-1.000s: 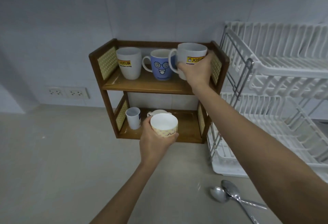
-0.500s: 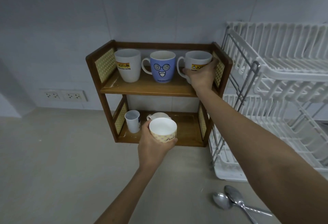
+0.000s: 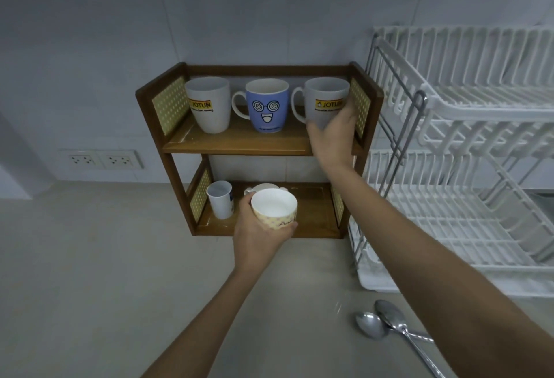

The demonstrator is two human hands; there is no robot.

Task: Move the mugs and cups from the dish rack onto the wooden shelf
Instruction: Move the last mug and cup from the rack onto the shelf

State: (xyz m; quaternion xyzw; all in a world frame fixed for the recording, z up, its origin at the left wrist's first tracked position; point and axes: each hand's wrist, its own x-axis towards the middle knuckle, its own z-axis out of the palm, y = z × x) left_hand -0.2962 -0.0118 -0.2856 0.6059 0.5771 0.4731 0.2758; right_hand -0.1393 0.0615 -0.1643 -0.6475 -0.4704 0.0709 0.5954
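Note:
The wooden shelf [image 3: 239,145] stands against the wall. Its upper board carries a white Jotun mug [image 3: 207,105] at the left, a blue face mug [image 3: 266,105] in the middle and a second white Jotun mug [image 3: 325,99] at the right. My right hand [image 3: 334,135] wraps the base of that right mug, which rests on the board. My left hand [image 3: 257,237] holds a yellow-patterned cup [image 3: 274,208] just in front of the lower board. On the lower board sit a small white cup [image 3: 220,201] and a white teacup [image 3: 266,188], partly hidden behind the held cup.
The white two-tier dish rack [image 3: 449,108] stands right of the shelf, touching its side; no cups show in it. Two metal spoons [image 3: 386,320] lie on the counter near the front right. Wall sockets [image 3: 102,159] sit left of the shelf.
My right hand lowered the Jotun mug onto the upper board at the right and slid down to its base. The left hand with the yellow cup stayed in front of the lower board.

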